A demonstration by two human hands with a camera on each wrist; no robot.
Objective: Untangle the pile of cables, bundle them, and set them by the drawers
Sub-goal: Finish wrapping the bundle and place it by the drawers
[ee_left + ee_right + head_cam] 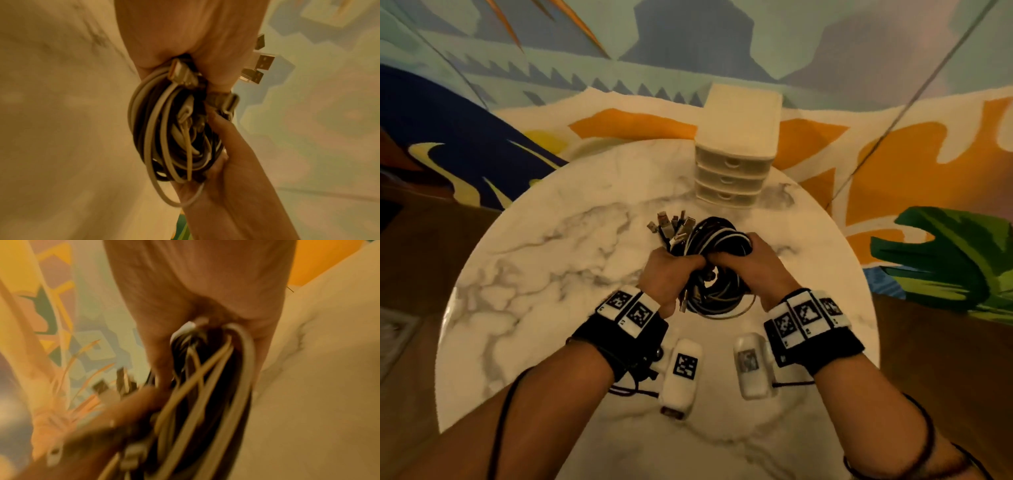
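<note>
A coiled bundle of black and white cables point(717, 263) is held above the middle of the round marble table point(534, 274). My left hand point(671, 270) grips its left side, where several USB plugs point(671, 228) stick out past the fingers. My right hand point(748, 265) grips the right side of the coil. The left wrist view shows the cable loops point(174, 138) hanging from my left hand point(195, 48), with my right hand point(226, 162) on their far side. The right wrist view is blurred but shows the cables point(205, 386) in my right hand point(205, 296). The cream drawers point(736, 154) stand just beyond.
The small drawer unit has three drawers and sits at the table's far edge. Two white marker-tagged devices point(683, 373) point(751, 365) hang under my wrists near the table's front. A colourful patterned rug point(893, 154) and brown floor surround the table.
</note>
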